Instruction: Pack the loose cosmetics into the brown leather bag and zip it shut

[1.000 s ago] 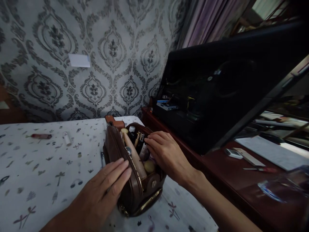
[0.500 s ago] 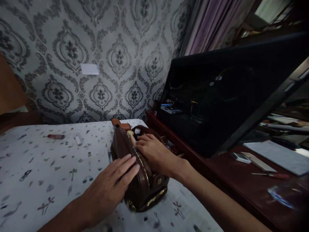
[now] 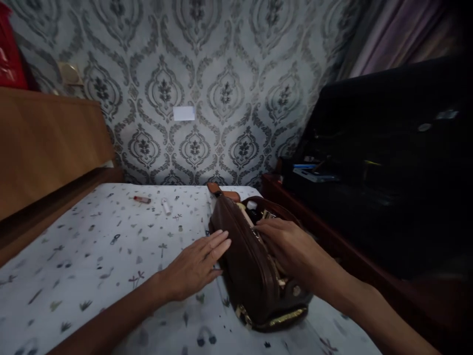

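Observation:
A brown leather handbag (image 3: 240, 256) with gold zips sits on a white patterned sheet, its top unzipped. Fingers extended, my left hand (image 3: 194, 264) rests its fingertips against the bag's left side. My right hand (image 3: 295, 246) reaches over the opening from the right, with fingers stretched out toward the zip edge and its thumb hidden inside. A white-capped dark bottle (image 3: 252, 207) shows in the bag ahead of that hand. An orange-brown strap piece (image 3: 225, 194) lies at the bag's far end.
On the sheet (image 3: 92, 256) lie a reddish tube (image 3: 142, 199) and a white tube (image 3: 166, 206). A wooden cabinet (image 3: 51, 148) stands at left. To the right, a large black panel (image 3: 369, 197) leans over a dark red ledge. Patterned wallpaper covers the wall behind.
The view has turned left, so the bag and hands appear further right. My left hand has slid back slightly off the bag's top edge. My right hand stays at the opening.

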The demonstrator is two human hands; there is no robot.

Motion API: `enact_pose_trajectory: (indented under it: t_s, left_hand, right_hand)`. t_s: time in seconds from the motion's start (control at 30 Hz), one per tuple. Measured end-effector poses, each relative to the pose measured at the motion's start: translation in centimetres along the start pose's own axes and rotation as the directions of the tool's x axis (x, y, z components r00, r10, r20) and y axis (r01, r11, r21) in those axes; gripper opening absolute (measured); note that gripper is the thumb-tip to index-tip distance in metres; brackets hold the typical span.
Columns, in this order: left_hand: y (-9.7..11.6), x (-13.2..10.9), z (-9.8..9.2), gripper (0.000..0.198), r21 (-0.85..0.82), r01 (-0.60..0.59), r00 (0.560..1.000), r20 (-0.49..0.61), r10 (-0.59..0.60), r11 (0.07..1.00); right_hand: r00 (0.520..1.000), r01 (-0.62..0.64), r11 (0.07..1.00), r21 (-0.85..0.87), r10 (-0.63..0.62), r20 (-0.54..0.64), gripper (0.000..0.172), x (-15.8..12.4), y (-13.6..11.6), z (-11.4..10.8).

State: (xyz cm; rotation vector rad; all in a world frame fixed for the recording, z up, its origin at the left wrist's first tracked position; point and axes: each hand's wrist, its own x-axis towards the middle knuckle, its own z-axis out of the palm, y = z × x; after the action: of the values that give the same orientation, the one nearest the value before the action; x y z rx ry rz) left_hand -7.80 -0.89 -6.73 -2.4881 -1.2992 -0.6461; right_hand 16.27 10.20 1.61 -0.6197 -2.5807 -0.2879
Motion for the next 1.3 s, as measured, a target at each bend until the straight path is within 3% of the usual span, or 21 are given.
enact_pose_trajectory:
  t_s: [0.1, 0.17, 0.27, 0.4, 0.5, 0.57, 0.7, 0.8, 0.93, 1.03, 1.17, 1.3]
  left_hand:
    - [-3.5, -2.0, 1.8, 0.057, 0.046, 0.102, 0.993, 0.054, -0.105, 0.994]
    - [-6.4, -3.2, 2.6, 0.052, 0.093, 0.232, 0.960, 0.140, -0.243, 0.968]
    - [-11.0, -4.3, 2.8, 0.051, 0.165, 0.503, 0.828, 0.188, -0.527, 0.849]
    - [-16.0, -4.9, 2.6, 0.055, 0.206, 0.668, 0.706, 0.130, -0.696, 0.715]
    - [-17.9, -4.8, 2.7, 0.054, 0.214, 0.738, 0.631, 0.116, -0.767, 0.640]
    - [-18.5, -4.7, 2.8, 0.052, 0.213, 0.752, 0.610, 0.130, -0.781, 0.623]
    - [-18.9, -4.6, 2.0, 0.045, 0.210, 0.740, 0.614, 0.176, -0.769, 0.639]
    - [-19.2, -4.6, 1.2, 0.056, 0.231, 0.740, 0.599, 0.203, -0.775, 0.632]
    - [-19.6, -4.0, 1.2, 0.059, 0.270, 0.734, 0.587, 0.210, -0.782, 0.623]
    - [-19.6, -3.0, 2.3, 0.064, 0.295, 0.747, 0.563, 0.197, -0.803, 0.596]
    - [-18.6, -2.1, 3.6, 0.070, 0.320, 0.762, 0.533, 0.182, -0.826, 0.562]
    - [-16.1, -2.0, 2.9, 0.046, 0.320, 0.703, 0.623, 0.154, -0.767, 0.635]
  right_hand:
    - [0.989, -0.010, 0.999, 0.030, 0.014, -0.147, 0.027, -0.5, -1.5, -0.2]
    - [0.969, -0.026, 0.999, 0.045, 0.036, -0.242, 0.029, -0.8, -2.6, -0.3]
    - [0.955, -0.020, 0.997, 0.081, 0.043, -0.292, 0.027, -1.2, -4.5, -0.6]
    - [0.954, 0.048, 0.986, 0.162, 0.002, -0.300, 0.024, -1.3, -7.9, -0.8]
    - [0.968, 0.117, 0.949, 0.292, -0.043, -0.249, 0.022, -1.1, -10.9, 0.4]
    - [0.972, 0.164, 0.911, 0.379, -0.084, -0.220, 0.020, -0.8, -12.7, 1.9]
    - [0.994, 0.095, 0.839, 0.536, -0.054, -0.092, 0.014, 0.1, -14.9, 6.5]
    - [0.998, 0.043, 0.793, 0.608, -0.005, -0.063, 0.019, 1.0, -15.3, 11.1]
    - [0.980, -0.071, 0.741, 0.668, 0.178, -0.093, 0.023, 1.4, -15.3, 15.8]
    - [0.966, -0.137, 0.694, 0.706, 0.250, -0.059, 0.027, 1.3, -15.5, 16.9]
    - [0.948, -0.201, 0.638, 0.743, 0.317, -0.017, 0.028, 1.2, -15.6, 16.7]
    - [0.907, -0.275, 0.608, 0.745, 0.421, -0.009, 0.033, 1.2, -15.2, 16.8]
